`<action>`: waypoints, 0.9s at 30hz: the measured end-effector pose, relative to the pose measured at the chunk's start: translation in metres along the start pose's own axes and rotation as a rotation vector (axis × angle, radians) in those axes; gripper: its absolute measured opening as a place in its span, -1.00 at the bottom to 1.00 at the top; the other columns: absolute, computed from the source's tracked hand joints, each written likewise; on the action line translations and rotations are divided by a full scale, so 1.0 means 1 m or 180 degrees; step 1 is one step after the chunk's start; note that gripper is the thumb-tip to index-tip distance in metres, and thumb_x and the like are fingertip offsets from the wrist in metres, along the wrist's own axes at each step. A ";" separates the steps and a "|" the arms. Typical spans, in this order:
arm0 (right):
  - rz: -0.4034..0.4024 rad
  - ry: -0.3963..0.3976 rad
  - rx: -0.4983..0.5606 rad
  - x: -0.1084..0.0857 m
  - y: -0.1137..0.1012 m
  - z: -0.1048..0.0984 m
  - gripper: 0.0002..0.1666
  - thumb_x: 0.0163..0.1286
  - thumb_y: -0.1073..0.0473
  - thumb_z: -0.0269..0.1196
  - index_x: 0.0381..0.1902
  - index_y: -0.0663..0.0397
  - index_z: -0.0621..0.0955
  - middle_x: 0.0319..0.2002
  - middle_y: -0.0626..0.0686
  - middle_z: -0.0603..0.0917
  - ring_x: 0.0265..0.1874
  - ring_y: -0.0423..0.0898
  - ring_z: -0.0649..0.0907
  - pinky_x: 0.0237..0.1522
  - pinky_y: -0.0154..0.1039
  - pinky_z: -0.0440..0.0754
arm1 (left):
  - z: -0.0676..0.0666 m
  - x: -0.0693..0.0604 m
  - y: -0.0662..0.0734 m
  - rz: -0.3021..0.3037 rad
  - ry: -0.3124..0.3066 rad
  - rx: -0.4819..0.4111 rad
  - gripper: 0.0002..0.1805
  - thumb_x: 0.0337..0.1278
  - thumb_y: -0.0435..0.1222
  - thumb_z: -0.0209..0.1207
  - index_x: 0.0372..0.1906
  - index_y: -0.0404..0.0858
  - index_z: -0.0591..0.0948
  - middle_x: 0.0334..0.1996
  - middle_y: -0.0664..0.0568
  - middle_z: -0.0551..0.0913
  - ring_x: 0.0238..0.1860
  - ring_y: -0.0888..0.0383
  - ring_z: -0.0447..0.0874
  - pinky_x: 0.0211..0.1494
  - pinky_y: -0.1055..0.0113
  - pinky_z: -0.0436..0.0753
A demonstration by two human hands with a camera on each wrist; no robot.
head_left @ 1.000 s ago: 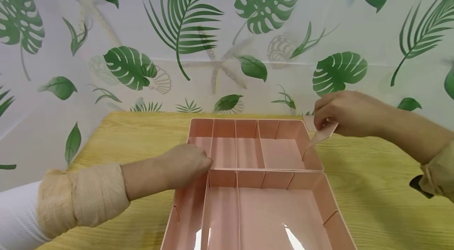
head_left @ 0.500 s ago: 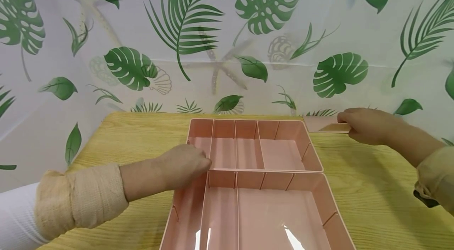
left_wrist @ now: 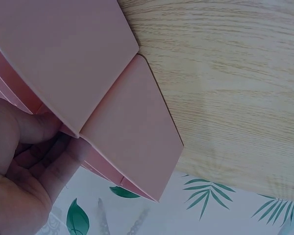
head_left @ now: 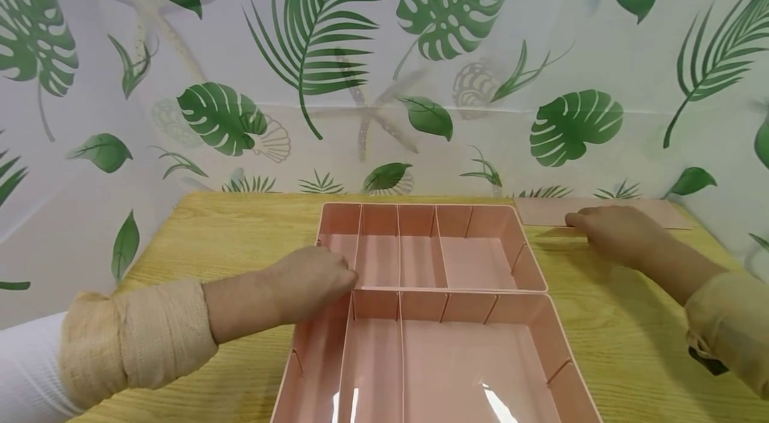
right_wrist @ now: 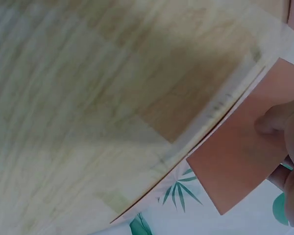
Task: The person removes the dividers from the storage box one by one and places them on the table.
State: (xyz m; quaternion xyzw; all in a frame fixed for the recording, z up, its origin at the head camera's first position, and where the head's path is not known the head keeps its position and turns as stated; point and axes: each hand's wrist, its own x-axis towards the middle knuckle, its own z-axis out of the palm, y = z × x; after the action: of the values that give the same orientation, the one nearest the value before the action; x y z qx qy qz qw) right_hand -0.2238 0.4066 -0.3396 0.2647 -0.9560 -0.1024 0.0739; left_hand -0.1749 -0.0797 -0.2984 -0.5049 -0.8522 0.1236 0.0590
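Note:
Two pink plastic drawer organizer trays stand end to end, a smaller tray [head_left: 477, 259] behind a larger tray [head_left: 471, 369]. My left hand [head_left: 315, 279] reaches over their left side; in the left wrist view its thumb and fingers pinch the two rims where they meet. At the back right, my right hand [head_left: 621, 236] pinches a small pink divider [right_wrist: 235, 152], thumb on one face and fingers behind. From the head view that divider is seen nearly edge-on. Close behind the right hand lies a longer pink strip [head_left: 661, 211], flat along the table's back edge.
Thin pink dividers [head_left: 400, 356] split both trays into compartments of different widths. The wooden table [head_left: 240, 236] ends at the back against a leaf-patterned cloth [head_left: 360, 76], which also hangs at the left.
My right hand has carried the small divider away from the smaller tray's right wall, rightward and down to table level beside the long strip. My left hand stays where it was.

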 end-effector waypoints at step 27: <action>-0.0346 -0.0175 0.0651 0.000 -0.001 0.022 -0.80 0.21 0.42 0.28 -0.23 0.10 0.70 -0.36 -0.06 0.75 -0.39 -0.08 0.72 -0.22 -0.02 0.68 | 0.003 0.000 0.001 0.0008 0.0099 0.0016 -0.79 -0.10 -0.56 0.34 -0.52 -0.20 0.63 -0.61 0.06 0.60 -0.55 0.16 0.60 -0.49 0.31 0.64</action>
State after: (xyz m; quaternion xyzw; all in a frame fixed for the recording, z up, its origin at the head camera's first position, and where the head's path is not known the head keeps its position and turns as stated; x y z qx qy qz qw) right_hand -0.2278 0.4087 -0.3616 0.3195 -0.9474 -0.0154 0.0146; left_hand -0.1744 -0.0800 -0.3012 -0.5076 -0.8503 0.1179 0.0734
